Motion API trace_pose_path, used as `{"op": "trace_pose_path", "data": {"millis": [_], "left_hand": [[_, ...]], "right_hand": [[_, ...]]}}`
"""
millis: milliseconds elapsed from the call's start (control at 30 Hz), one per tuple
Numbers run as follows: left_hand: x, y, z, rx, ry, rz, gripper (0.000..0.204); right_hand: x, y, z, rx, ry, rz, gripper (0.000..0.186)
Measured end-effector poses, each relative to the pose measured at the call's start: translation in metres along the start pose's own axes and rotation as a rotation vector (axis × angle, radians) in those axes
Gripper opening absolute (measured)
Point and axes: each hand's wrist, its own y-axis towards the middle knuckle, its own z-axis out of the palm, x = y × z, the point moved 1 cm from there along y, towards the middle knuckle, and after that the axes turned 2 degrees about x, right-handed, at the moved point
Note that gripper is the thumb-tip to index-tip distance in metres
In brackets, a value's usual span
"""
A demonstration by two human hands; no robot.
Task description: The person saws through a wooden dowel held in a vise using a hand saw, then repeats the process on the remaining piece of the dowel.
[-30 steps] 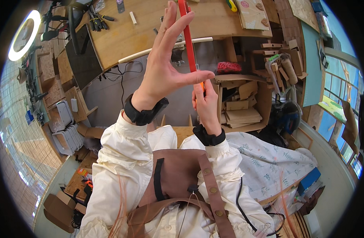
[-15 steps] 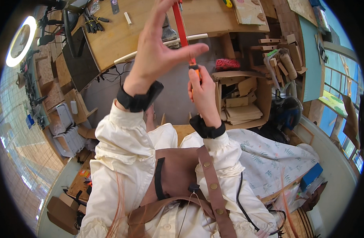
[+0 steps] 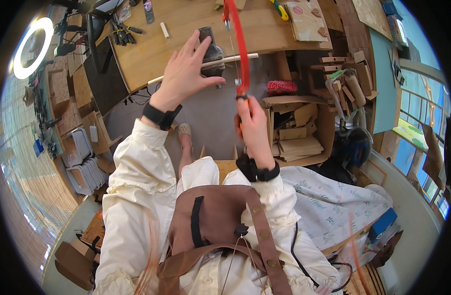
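My left hand (image 3: 182,76) is open, fingers spread, just left of a dark vise (image 3: 212,49) at the table's front edge. A long pale rod (image 3: 253,56) lies crosswise at the vise along that edge. My right hand (image 3: 252,125) is closed on the orange-and-black handle of a red-framed saw (image 3: 243,59), held upright in the view over the rod, right of the vise; its thin blade runs along the left side of the frame.
The wooden table (image 3: 137,64) carries pliers (image 3: 122,34), a short pale stick (image 3: 165,30) and boards (image 3: 306,24). A cardboard box of plywood pieces (image 3: 296,142), a red bag (image 3: 282,87) and stacked wood offcuts (image 3: 353,78) are at right. A ring light (image 3: 44,46) stands left.
My left hand has come away from the top of the saw, moving down and left toward the vise. The saw's frame now shows more fully, its handle still in my right hand.
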Motion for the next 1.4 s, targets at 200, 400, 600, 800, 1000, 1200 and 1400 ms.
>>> {"op": "trace_pose_path", "data": {"millis": [200,400,600,800,1000,1200,1400], "left_hand": [[-0.017,-0.002,0.009,0.054,0.075,-0.127,0.102],[-0.019,-0.001,0.011,-0.010,0.064,-0.072,0.099],[-0.015,-0.006,0.010,-0.036,0.123,-0.086,0.098],[-0.020,-0.001,0.010,0.006,0.108,-0.082,0.099],[-0.017,-0.006,0.010,0.001,0.078,-0.089,0.099],[-0.013,-0.003,0.007,0.011,0.184,-0.101,0.099],[-0.013,-0.001,0.006,-0.005,0.215,-0.091,0.101]], "right_hand": [[-0.012,-0.013,-0.007,0.009,0.056,0.067,0.024],[0.007,0.015,-0.001,0.007,0.065,0.060,0.026],[-0.008,-0.031,-0.011,0.051,0.079,0.129,0.024],[0.005,0.014,-0.001,-0.018,0.042,0.017,0.024],[-0.007,-0.036,-0.004,-0.024,0.091,0.105,0.024],[-0.011,-0.009,-0.007,-0.029,0.080,0.050,0.024],[0.007,0.007,-0.001,-0.036,0.080,0.057,0.023]]}}
